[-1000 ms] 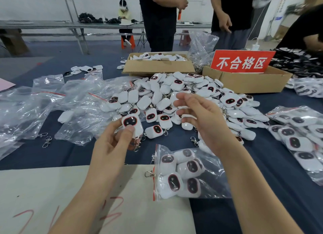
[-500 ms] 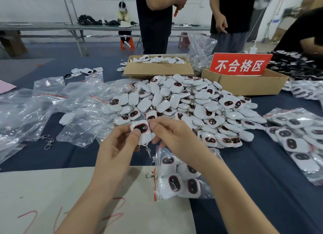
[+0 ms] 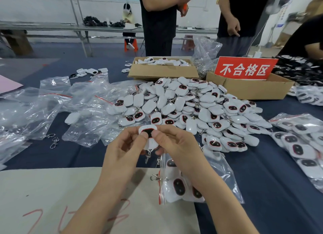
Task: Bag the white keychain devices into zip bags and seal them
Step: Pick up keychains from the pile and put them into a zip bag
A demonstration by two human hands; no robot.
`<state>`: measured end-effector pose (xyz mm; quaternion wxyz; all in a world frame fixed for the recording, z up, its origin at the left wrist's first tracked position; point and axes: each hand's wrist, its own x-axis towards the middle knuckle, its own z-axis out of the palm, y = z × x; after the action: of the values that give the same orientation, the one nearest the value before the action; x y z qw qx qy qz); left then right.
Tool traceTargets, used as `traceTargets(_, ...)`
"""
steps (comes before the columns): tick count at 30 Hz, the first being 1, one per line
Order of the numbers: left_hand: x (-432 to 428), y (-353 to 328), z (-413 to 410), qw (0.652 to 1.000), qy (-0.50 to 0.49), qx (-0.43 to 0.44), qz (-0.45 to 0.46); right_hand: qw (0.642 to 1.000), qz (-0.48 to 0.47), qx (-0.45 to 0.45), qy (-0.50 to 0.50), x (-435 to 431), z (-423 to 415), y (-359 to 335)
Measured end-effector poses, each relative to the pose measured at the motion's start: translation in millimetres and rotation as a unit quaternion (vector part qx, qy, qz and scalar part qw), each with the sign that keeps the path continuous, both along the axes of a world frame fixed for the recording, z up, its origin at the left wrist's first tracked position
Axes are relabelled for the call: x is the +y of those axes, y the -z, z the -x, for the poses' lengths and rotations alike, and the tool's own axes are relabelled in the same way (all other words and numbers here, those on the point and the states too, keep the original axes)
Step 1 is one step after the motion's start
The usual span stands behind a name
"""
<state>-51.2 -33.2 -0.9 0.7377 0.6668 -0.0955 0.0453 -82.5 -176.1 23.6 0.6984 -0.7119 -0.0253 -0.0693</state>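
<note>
Since a second ago the right hand (image 3: 176, 146) has come back from over the heap to join the left hand (image 3: 125, 149) on one white keychain device (image 3: 148, 130), which the left held alone before. Both hands now pinch it between thumbs and curled fingers, the thumbs on its dark face, and its metal clip (image 3: 148, 157) hangs below them. Under the right wrist lies a zip bag (image 3: 223, 181), mouth open toward the left hand, with several devices inside. Just beyond the fingertips spreads the pile of loose devices (image 3: 192, 107). Empty bags (image 3: 52, 107) lie off past the left hand, filled bags (image 3: 300, 142) off past the right. A cardboard sheet (image 3: 52, 198) lies under the left forearm, and two cardboard boxes (image 3: 162, 71) stand beyond the pile.
</note>
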Motion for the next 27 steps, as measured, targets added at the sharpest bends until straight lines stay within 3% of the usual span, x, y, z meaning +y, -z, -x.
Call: traceTargets(27,-2.1,0.9,3.5,1.0,0.014,-0.006,0.019,0.999,-0.041,0.005,0.011,-3.1,-2.8,5.1)
